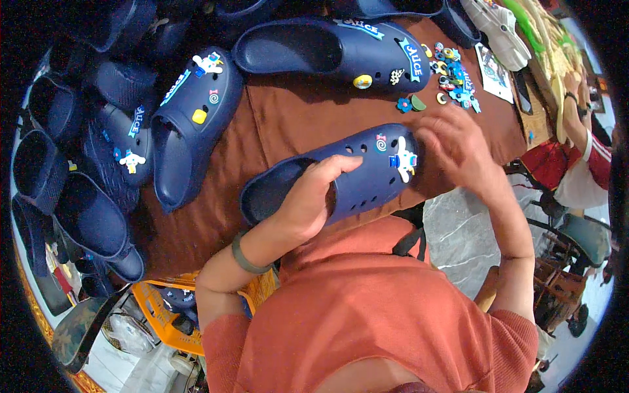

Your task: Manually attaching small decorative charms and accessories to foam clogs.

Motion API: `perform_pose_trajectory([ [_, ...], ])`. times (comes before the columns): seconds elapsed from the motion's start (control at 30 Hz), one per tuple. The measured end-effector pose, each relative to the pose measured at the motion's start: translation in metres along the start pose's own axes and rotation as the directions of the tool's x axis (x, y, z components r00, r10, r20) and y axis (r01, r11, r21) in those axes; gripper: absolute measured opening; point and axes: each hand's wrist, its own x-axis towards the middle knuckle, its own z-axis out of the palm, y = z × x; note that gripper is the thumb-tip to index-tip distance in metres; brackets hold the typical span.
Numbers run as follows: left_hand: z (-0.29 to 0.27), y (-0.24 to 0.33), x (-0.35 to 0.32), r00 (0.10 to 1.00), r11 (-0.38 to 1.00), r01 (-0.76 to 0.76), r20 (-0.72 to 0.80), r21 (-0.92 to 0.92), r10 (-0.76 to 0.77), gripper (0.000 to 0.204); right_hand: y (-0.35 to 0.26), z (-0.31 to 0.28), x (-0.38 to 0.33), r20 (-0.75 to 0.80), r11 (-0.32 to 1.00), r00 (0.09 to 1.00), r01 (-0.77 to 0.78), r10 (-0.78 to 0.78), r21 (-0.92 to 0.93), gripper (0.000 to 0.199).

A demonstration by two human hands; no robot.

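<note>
A navy clog (367,177) lies tilted across my lap side of the brown cloth. My left hand (311,200) is closed round its strap side, thumb on the upper. On its toe sit a white-and-blue character charm (404,160) and a pink swirl charm (381,142); several holes are bare. Just past the toe, my right hand (462,147) hovers with fingers bent and thumb apart, slightly blurred; I see nothing in it. Beyond its fingers lie a loose pile of small charms (452,72), a green half-round charm (418,103) and a blue flower charm (403,104).
A decorated navy clog (373,49) lies at the far side, another (203,111) at left. More navy clogs (92,213) crowd the left edge. White shoe (501,33), card (493,72) and phone (522,92) stand far right. An orange crate (164,321) is below left. Another person's arm (576,108) shows at right.
</note>
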Motion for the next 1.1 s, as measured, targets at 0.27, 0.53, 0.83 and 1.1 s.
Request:
perform_pose_trajectory([
  [0.27,0.008,0.012,-0.001,0.998,0.978,0.027,0.068,-0.207,-0.013,0.061,0.058,0.015,-0.024,0.023,0.935,0.944,-0.323,0.329,-0.147,0.03],
  [0.53,0.004,0.008,-0.001,0.996,0.981,0.071,0.062,-0.179,-0.061,0.054,0.056,0.019,-0.024,0.019,0.88,0.891,-0.452,0.454,0.144,0.026],
  [0.83,0.0,-0.004,-0.009,0.983,0.915,-0.146,0.16,0.375,0.091,0.047,-0.014,-0.003,0.003,0.197,0.509,0.902,-0.385,0.384,0.77,0.025],
  [1.1,0.0,-0.004,-0.009,0.958,0.92,-0.245,0.223,0.307,0.18,0.044,-0.038,0.023,0.04,-0.035,0.86,0.998,0.062,-0.051,0.506,0.023],
])
